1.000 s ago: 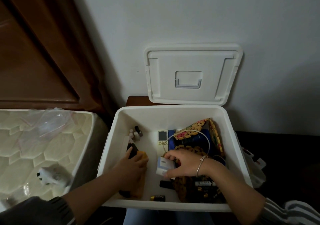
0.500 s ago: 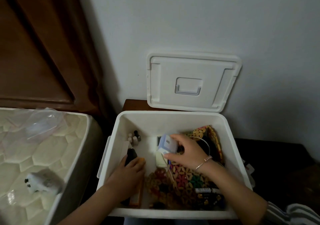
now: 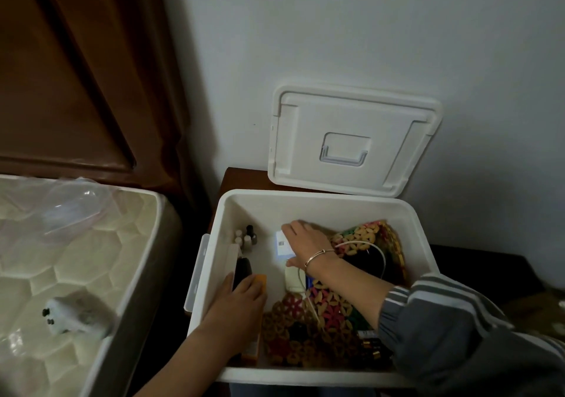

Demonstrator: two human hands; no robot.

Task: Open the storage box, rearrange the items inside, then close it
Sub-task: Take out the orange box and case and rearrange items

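- Pale wall (image 3: pixel 367 29) fills the background, with a dark wooden panel (image 3: pixel 76 75) to its left.
- Along the left edge lies a quilted mattress (image 3: pixel 76 259); its corner comes near the left side of the storage box (image 3: pixel 305 210), leaving only a dark narrow gap.
- That white storage box stands open on a brown tabletop (image 3: pixel 241 179), its far rim just in front of the wall.
- Its lid (image 3: pixel 354 139) leans against the wall behind the far rim, handle side facing out.
- Woven mats (image 3: pixel 321 314) crowd the right and near parts of the box; a bare strip of floor shows left of centre.
- The right hand (image 3: pixel 305 240) reaches in towards the far wall and grasps a small white-and-blue carton (image 3: pixel 282 243), fingers over the top, thumb underneath.
- The left hand (image 3: pixel 235 308) lies by the left wall, thumb beside a black object (image 3: pixel 243 269), fingers on an orange item (image 3: pixel 261 280); whether it clasps them I cannot tell.
- Small bottles (image 3: pixel 246 237) stand in the far-left corner, apart from both hands.
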